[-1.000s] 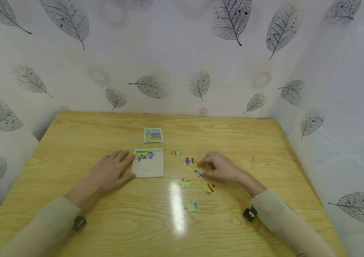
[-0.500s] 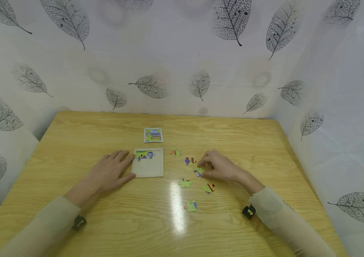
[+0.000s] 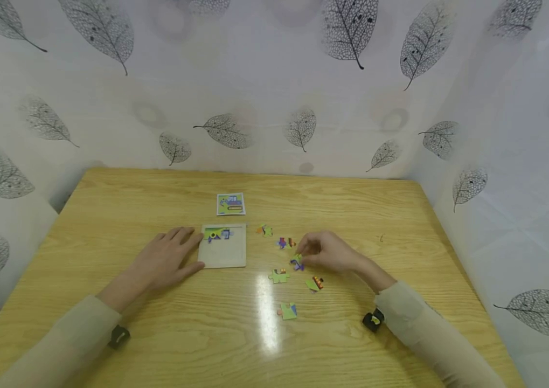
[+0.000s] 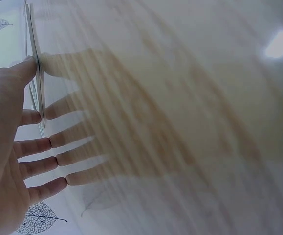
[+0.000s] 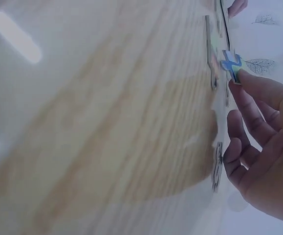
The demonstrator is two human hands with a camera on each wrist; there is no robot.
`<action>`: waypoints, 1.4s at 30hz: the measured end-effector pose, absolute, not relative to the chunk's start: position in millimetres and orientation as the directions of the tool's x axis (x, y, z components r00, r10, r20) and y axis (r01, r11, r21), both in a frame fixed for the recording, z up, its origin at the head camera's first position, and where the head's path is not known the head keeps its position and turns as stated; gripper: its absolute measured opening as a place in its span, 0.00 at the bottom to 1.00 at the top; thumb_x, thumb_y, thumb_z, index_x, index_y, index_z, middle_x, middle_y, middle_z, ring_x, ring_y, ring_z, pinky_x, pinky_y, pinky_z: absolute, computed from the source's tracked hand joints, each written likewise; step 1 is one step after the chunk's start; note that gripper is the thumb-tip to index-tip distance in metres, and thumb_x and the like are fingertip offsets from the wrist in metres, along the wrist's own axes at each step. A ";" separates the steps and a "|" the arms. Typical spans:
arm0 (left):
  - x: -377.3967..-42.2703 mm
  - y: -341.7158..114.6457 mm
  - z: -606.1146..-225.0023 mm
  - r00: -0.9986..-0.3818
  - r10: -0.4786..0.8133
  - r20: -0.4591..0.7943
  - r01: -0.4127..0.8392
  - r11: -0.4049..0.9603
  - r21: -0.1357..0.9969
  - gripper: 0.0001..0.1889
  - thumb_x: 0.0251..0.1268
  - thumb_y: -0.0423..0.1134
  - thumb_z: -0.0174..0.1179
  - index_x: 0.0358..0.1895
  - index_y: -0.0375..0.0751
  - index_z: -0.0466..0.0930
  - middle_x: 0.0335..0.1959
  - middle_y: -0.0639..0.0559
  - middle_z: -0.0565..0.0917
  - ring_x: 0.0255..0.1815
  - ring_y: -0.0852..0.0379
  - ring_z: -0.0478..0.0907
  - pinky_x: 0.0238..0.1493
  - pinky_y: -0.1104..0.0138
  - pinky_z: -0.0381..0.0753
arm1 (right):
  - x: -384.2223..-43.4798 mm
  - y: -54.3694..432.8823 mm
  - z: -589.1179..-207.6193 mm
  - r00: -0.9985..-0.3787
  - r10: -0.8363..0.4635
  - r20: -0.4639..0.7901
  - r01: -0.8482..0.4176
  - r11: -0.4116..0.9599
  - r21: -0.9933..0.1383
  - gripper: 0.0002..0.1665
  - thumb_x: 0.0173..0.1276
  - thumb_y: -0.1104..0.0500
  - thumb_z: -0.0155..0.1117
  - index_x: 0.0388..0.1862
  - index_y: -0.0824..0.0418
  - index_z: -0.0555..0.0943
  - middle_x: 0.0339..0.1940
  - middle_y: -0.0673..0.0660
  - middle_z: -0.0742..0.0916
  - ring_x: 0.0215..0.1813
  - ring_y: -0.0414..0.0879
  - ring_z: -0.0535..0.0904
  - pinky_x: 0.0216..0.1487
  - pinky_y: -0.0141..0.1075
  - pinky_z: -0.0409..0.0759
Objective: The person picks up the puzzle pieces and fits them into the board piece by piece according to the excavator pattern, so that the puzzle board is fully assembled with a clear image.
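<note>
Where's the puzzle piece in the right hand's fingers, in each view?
Head: the puzzle piece is just right of centre, at the right hand fingertips.
Left wrist: not in view; only the left hand against the puzzle tray edge.
Right wrist: the piece is upper right, pinched at a fingertip.
Shared landmark: the wooden table.

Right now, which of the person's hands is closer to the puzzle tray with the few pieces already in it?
Left. The left hand lies flat against the puzzle tray, fingers touching its left edge. The right hand is off to the tray's right, pinching a loose piece.
</note>
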State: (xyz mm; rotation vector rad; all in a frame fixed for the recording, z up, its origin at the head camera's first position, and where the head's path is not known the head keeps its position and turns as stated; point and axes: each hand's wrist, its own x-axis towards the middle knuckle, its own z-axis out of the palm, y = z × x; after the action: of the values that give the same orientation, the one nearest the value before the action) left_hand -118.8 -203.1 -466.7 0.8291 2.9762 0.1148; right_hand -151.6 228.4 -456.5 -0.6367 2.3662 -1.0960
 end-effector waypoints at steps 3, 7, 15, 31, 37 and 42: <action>-118.8 -203.0 -465.6 -0.855 0.518 -0.034 0.514 0.854 0.083 0.39 0.76 0.65 0.57 0.78 0.41 0.69 0.77 0.33 0.72 0.76 0.32 0.71 0.71 0.34 0.76 | -154.0 223.9 -453.8 -0.796 -0.566 -0.213 -0.184 0.562 -0.806 0.10 0.70 0.62 0.73 0.49 0.56 0.87 0.41 0.54 0.91 0.39 0.44 0.84 0.40 0.31 0.84; -118.7 -202.8 -464.4 -0.856 0.516 -0.042 0.511 0.855 0.086 0.40 0.76 0.65 0.57 0.79 0.41 0.69 0.77 0.33 0.72 0.76 0.32 0.71 0.70 0.33 0.76 | -158.6 214.7 -449.3 -0.813 -0.546 -0.202 -0.165 0.549 -0.820 0.11 0.71 0.62 0.72 0.51 0.59 0.88 0.42 0.56 0.91 0.39 0.44 0.83 0.38 0.30 0.82; -119.4 -202.1 -464.6 -0.857 0.512 -0.052 0.507 0.858 0.086 0.40 0.76 0.65 0.57 0.79 0.41 0.68 0.77 0.33 0.71 0.77 0.32 0.70 0.72 0.33 0.75 | -165.4 186.1 -446.5 -0.858 -0.463 -0.222 -0.046 0.499 -0.865 0.12 0.71 0.60 0.73 0.51 0.62 0.88 0.39 0.55 0.90 0.38 0.44 0.82 0.34 0.28 0.78; -118.5 -202.1 -466.5 -0.858 0.511 -0.047 0.505 0.857 0.102 0.39 0.77 0.64 0.56 0.79 0.41 0.68 0.77 0.33 0.71 0.76 0.32 0.70 0.71 0.33 0.74 | -177.9 115.5 -453.2 -0.901 -0.389 -0.193 -0.019 0.479 -0.877 0.13 0.69 0.60 0.76 0.50 0.63 0.90 0.41 0.58 0.91 0.40 0.40 0.82 0.38 0.27 0.77; -118.8 -202.0 -465.5 -0.858 0.512 -0.041 0.505 0.855 0.113 0.39 0.76 0.64 0.57 0.79 0.41 0.69 0.77 0.33 0.72 0.76 0.32 0.70 0.71 0.33 0.75 | -183.1 96.9 -452.7 -0.907 -0.360 -0.218 0.026 0.470 -0.882 0.12 0.68 0.61 0.76 0.48 0.63 0.89 0.40 0.58 0.92 0.39 0.41 0.83 0.39 0.26 0.78; -118.5 -203.0 -465.7 -0.858 0.513 -0.039 0.506 0.855 0.109 0.39 0.77 0.64 0.56 0.79 0.41 0.69 0.77 0.33 0.72 0.76 0.31 0.70 0.71 0.33 0.75 | -189.8 88.0 -455.4 -0.919 -0.324 -0.226 0.048 0.476 -0.878 0.12 0.67 0.61 0.77 0.49 0.63 0.89 0.41 0.59 0.92 0.39 0.41 0.83 0.37 0.26 0.79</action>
State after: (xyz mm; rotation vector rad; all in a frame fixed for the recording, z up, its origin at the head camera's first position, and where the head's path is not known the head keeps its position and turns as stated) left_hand -118.5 -203.0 -465.7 0.8143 2.9617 0.1465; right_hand -189.8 88.0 -455.4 -0.2318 2.3656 -1.4245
